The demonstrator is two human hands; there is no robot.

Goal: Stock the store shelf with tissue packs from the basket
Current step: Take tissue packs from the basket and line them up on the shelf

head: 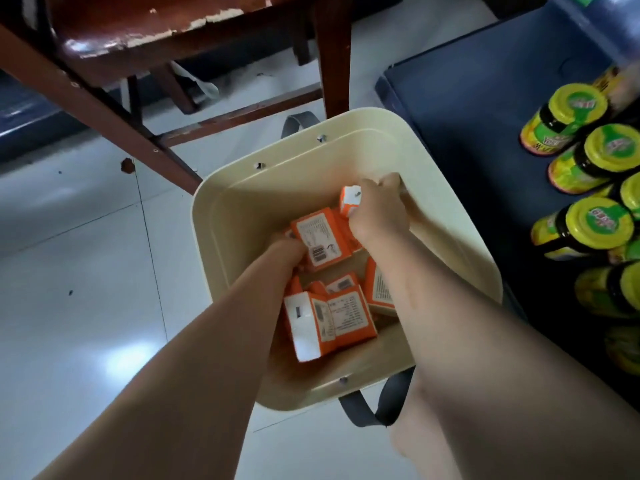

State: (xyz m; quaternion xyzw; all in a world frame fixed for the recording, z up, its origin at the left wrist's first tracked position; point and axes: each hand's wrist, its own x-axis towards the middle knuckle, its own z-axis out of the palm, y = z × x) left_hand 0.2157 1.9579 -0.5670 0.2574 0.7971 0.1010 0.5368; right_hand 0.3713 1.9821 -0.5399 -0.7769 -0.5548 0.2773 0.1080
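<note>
Our left hand [285, 249] grips an orange pack [320, 242] down inside the basket [207, 216], where several more packs [332, 317] lie loose. Our right hand [379, 211] curls round another pack [349, 200]. The shelf [485, 98] shows jars [595, 155] but no packs in view, so we judge nearly all the stocking remains.

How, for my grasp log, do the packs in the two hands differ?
The left pack, in the left hand, shows its orange barcoded face; the right pack, in the right hand, mostly its white end. The left pack sits central in the basket, the right pack nearer its far wall. Both are gripped.
</note>
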